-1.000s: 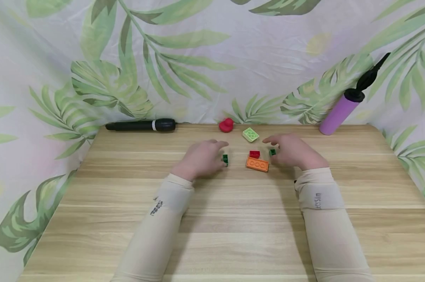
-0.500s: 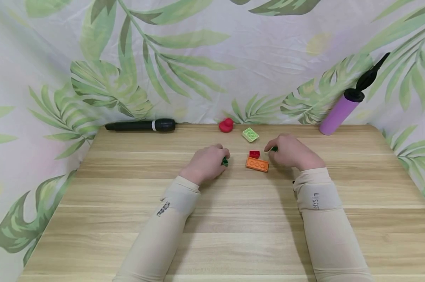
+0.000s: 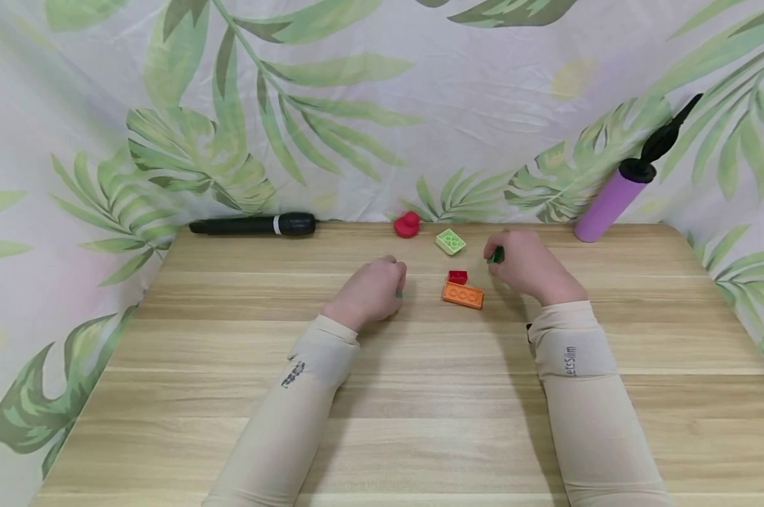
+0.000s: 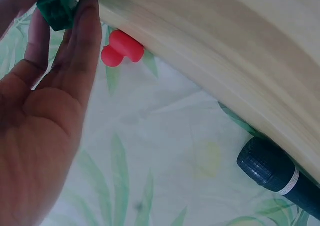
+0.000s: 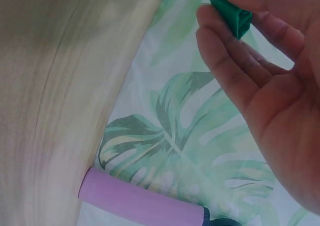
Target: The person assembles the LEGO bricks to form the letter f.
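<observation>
Apart, both hands [image 3: 369,290] [image 3: 529,265] pinch green blocks [image 4: 56,10] [image 5: 234,16] near the table's far edge [image 3: 356,227].

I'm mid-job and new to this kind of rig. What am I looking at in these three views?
There's no machine here: a person works with two bare hands. The wide picture comes from a camera on the head, looking forward and down; the two close ones come from the wrists. The left hand holds a small green toy brick; the right hand holds a second small green toy brick. On the wood-grained table lie a small red toy brick, a longer orange toy brick and a pale green toy brick. Along its back edge are a black microphone with a white band, a red duck-shaped toy and a purple cylinder with a black tapered tip.
</observation>
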